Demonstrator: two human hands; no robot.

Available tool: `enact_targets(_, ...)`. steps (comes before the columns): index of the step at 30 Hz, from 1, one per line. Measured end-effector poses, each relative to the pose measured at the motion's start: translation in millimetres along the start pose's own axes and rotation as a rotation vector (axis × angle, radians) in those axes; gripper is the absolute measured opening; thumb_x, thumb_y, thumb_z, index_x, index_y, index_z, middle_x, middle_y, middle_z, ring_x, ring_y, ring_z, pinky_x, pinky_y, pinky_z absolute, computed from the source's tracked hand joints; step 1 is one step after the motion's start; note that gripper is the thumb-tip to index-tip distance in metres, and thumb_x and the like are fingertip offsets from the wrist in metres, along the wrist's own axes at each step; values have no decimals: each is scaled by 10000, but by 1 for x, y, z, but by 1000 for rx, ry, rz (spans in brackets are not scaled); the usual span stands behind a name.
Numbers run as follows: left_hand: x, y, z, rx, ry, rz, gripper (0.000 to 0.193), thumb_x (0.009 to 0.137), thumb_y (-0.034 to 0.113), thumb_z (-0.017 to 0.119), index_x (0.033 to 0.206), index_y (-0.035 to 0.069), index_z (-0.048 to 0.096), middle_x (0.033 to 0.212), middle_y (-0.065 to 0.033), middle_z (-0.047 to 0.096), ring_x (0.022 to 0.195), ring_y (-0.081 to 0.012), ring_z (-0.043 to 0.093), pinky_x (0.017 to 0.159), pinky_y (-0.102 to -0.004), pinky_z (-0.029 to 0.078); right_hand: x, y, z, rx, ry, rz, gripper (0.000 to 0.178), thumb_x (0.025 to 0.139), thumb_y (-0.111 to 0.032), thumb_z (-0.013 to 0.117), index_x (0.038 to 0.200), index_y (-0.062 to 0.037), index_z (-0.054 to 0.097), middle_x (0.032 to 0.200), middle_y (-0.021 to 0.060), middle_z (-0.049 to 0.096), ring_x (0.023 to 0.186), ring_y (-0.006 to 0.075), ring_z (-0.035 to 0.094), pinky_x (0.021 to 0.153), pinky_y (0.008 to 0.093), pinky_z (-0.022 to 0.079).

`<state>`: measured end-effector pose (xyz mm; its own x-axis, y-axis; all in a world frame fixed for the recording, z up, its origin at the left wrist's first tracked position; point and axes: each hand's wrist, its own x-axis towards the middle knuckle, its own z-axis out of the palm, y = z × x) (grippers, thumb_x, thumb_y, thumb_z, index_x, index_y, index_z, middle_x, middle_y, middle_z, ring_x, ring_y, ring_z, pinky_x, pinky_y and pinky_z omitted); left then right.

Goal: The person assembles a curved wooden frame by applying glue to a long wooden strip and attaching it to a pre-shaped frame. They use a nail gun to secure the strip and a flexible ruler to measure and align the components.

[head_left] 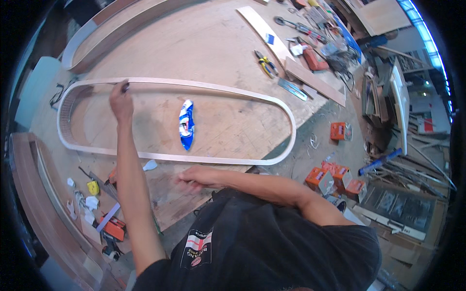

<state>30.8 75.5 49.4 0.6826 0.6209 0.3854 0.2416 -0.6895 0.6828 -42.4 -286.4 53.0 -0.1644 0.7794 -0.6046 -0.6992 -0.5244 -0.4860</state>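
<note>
Frame: one, wooden, a long loop with rounded ends, lying on the table. Left hand: at the frame's far rim, fingers curled (a small dark spot shows beside them; whether they grasp it or the rim, cannot tell). Right hand: just on the near side of the frame, fingers partly bent and blurred; cannot tell whether anything is held. Packet: one, blue and white, inside the frame, apart from its walls. Scraper: white-bladed, just outside the frame's near rim. Pliers: yellow-and-black handles, beyond the frame's far rim. Tape measure: yellow, nearer the person than the frame.
</note>
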Motion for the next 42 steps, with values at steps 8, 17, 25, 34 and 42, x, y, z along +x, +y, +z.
enact_targets(8,-220,76,-51,-27,104,-295,105,909,-5,706,1006,-44,717,930,-101,702,866,-188,654,815,-312,536,-207,1,-109,-208,657,-278,288,995,-164,627,1222,-11,717,928,65,735,786,124,695,675,275,582)
enact_targets(17,-385,174,2,-187,104,-664,64,947,28,672,911,-24,673,813,-31,610,746,-111,544,670,-272,461,-348,-54,-377,-843,1515,-541,607,858,-291,796,1336,36,615,1094,185,714,966,262,704,852,371,558)
enact_targets(25,-412,293,84,60,300,-672,189,981,56,633,819,-29,587,677,-22,512,629,-119,458,591,-304,411,-401,-131,-508,-1620,1264,-348,1189,599,-510,919,1506,37,379,1311,278,576,1221,439,571,1022,487,481)
enact_targets(34,-428,418,164,-40,294,-642,543,845,-14,789,637,31,290,633,7,263,616,-88,247,515,-316,242,-420,-147,-540,-1572,967,-497,962,621,-453,883,1373,32,530,1222,246,592,1170,407,552,1032,475,454)
enact_targets(42,-464,440,215,43,17,-786,420,865,153,786,688,-19,447,629,-108,425,595,-215,392,562,-394,362,-435,-144,-525,-1506,900,-821,944,652,-411,878,1392,31,491,1220,238,566,1176,420,534,1034,489,440)
